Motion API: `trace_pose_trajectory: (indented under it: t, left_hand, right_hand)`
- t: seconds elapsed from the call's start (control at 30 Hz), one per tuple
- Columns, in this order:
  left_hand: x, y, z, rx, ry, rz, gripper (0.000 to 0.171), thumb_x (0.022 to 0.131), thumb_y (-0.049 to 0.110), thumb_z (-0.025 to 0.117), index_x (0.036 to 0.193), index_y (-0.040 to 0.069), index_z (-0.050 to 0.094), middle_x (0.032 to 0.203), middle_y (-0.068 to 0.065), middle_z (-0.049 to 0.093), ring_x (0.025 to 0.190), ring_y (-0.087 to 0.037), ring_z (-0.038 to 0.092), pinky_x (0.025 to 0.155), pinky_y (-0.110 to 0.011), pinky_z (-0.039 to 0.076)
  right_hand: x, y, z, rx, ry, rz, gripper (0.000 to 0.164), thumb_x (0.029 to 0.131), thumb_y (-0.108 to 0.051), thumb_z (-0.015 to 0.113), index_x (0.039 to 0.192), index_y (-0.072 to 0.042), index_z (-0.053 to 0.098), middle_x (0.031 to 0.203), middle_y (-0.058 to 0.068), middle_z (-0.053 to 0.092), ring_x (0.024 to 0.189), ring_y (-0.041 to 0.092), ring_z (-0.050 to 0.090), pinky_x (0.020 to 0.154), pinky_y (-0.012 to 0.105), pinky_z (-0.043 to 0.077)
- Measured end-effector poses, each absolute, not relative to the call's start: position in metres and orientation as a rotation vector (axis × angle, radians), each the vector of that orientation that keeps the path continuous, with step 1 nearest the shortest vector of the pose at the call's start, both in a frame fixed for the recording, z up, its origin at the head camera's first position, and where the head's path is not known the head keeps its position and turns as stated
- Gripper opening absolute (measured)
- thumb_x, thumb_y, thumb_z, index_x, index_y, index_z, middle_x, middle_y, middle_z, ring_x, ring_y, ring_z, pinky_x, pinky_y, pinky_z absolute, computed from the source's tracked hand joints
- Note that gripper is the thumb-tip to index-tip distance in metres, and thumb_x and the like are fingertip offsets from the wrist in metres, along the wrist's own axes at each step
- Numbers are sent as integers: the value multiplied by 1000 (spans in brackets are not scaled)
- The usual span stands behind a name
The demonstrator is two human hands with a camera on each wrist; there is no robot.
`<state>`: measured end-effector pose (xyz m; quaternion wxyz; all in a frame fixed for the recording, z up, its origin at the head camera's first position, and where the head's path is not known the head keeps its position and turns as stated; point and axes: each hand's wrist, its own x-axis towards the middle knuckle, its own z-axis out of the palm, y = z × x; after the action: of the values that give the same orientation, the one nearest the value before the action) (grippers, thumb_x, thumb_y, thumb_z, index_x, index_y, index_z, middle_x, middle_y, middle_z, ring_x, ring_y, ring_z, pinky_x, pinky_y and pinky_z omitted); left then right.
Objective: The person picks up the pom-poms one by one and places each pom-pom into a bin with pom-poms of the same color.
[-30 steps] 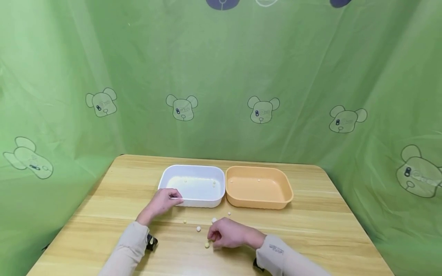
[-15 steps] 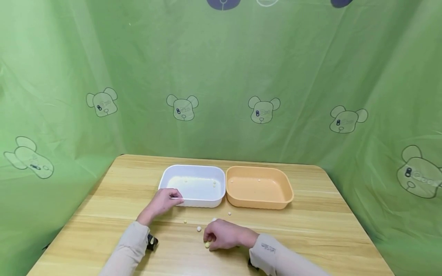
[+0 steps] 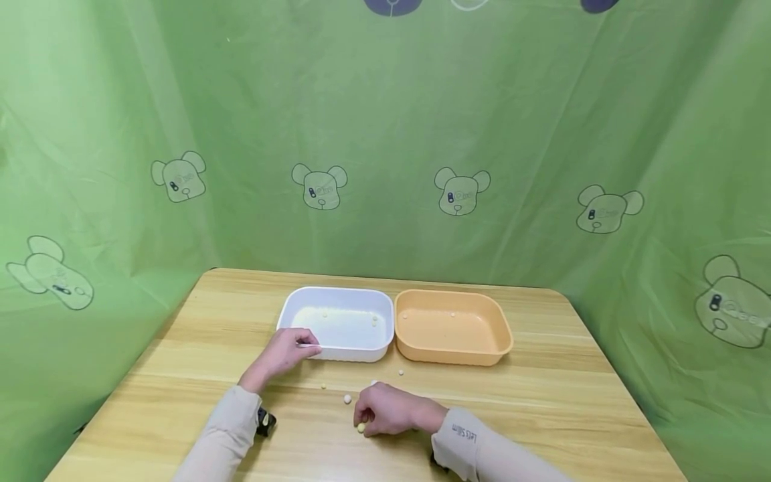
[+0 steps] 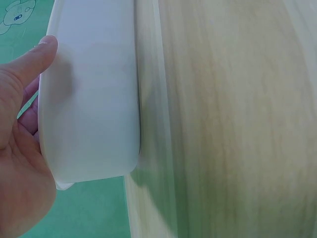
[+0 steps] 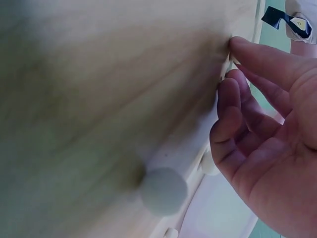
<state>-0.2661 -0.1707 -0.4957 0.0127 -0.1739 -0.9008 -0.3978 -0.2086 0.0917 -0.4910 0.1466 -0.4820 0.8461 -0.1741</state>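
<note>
Left hand (image 3: 283,353) grips white tray's (image 3: 337,298) near-left corner, thumb over the rim. Right hand (image 3: 388,412), fingers curled, pinches yellow ball (image 3: 361,428) on table (image 3: 572,395). White balls (image 3: 347,399) nearby; orange tray (image 3: 452,359) beside.

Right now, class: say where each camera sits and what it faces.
Head: worn on the head, looking down at the table, white tray and orange tray; both hands and sleeves show.
Left wrist: beside the left hand, which grips the white tray's wall.
Right wrist: under the right hand, fingers curled, near a small ball.
Shared: head and left wrist both show the white tray.
</note>
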Motion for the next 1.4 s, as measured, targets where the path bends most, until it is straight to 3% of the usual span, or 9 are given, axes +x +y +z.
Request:
trace_pose_trajectory:
  t: [0.6,1.4]
  left_hand:
    - [-263,-170,-497,-534,-2802,-1252,6,83,24,72,79,22,68,81,12,66,80,-9,60,81,-37,49]
    - [-265,-170,-497,-537,-2799,-1239,6,83,22,72,79,22,68,81,12,66,80,-9,60,80,-37,49]
  right_hand:
    - [-208,94,-495,-1340,2420,-509,12,75,-10,76,81,-18,70,71,-16,51,65,-6,47,60,11,41]
    - [-206,105,-472,-1325,2435,-677,11,79,-10,74,88,-13,70,78,-15,56,70,-5,52,64,11,45]
